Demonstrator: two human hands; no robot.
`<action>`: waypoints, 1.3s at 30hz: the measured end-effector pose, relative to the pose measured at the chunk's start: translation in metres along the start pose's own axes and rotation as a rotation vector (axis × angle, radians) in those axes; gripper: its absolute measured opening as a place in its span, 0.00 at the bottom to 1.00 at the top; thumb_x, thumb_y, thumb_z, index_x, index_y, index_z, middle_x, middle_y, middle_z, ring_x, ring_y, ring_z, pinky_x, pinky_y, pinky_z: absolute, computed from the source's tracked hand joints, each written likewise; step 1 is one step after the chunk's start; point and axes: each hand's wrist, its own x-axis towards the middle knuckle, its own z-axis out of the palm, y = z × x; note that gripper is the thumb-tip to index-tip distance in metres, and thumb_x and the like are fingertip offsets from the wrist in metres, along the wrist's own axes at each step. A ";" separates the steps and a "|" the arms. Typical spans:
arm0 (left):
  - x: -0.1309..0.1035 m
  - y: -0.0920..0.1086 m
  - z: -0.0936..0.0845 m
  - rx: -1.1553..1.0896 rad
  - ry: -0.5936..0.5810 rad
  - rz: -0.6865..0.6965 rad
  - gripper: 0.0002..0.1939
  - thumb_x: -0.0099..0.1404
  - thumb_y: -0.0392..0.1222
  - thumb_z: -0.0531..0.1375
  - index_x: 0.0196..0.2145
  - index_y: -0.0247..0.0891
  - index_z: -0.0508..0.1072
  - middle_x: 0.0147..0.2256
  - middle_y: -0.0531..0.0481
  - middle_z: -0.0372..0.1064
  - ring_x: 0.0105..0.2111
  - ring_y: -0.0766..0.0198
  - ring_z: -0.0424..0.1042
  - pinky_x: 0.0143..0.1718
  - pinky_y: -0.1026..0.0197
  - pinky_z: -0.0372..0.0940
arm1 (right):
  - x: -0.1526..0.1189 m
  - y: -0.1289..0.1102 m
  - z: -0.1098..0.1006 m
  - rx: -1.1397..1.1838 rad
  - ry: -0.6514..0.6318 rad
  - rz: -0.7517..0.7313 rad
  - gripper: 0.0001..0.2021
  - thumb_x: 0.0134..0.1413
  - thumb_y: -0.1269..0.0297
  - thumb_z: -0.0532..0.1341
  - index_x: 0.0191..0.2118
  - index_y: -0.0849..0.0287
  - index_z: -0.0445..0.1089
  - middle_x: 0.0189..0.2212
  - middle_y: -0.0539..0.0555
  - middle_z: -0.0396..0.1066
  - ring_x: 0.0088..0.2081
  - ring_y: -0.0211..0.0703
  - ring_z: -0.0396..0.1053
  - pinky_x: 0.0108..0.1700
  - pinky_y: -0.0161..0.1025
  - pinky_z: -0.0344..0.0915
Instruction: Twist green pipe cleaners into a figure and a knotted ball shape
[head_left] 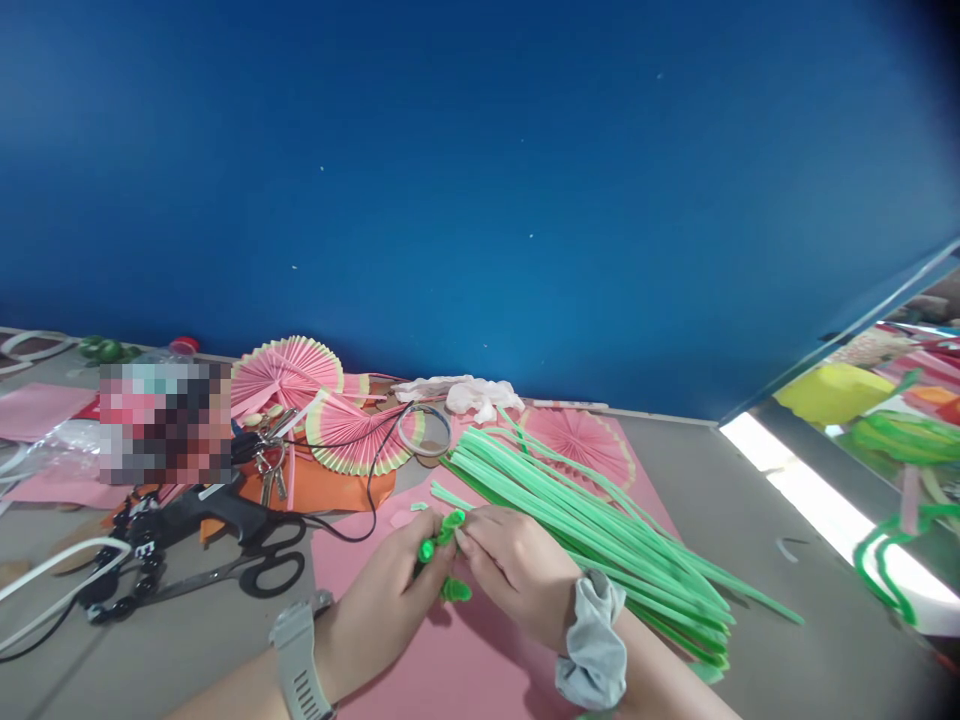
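Note:
In the head view both my hands meet over a sheet of pink paper (465, 660). Pinched between the thumb and fingers of my left hand (382, 590) is a bent, bright green pipe cleaner (455, 590), its curled ends sticking out. The fingers of my right hand (517, 560) are closed against the same piece from the other side; my fingers partly hide it. A thick bundle of light green pipe cleaners (600, 530) lies just beyond and to the right of my right hand.
Pink folded paper fans (289, 375) lie along the blue wall (480, 200). To the left are black scissors (259, 570), keys (271, 465), a black glue gun (225, 505) and a beaded strand (146, 550). A roll of tape (424, 430) and crumpled white plastic (480, 397) sit at the back.

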 end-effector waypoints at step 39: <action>0.002 -0.008 0.002 -0.335 0.037 -0.061 0.12 0.64 0.46 0.52 0.43 0.40 0.66 0.37 0.50 0.68 0.29 0.67 0.70 0.32 0.61 0.68 | 0.000 0.005 -0.005 0.643 0.076 0.497 0.13 0.57 0.61 0.50 0.23 0.52 0.61 0.25 0.52 0.65 0.30 0.45 0.64 0.37 0.42 0.64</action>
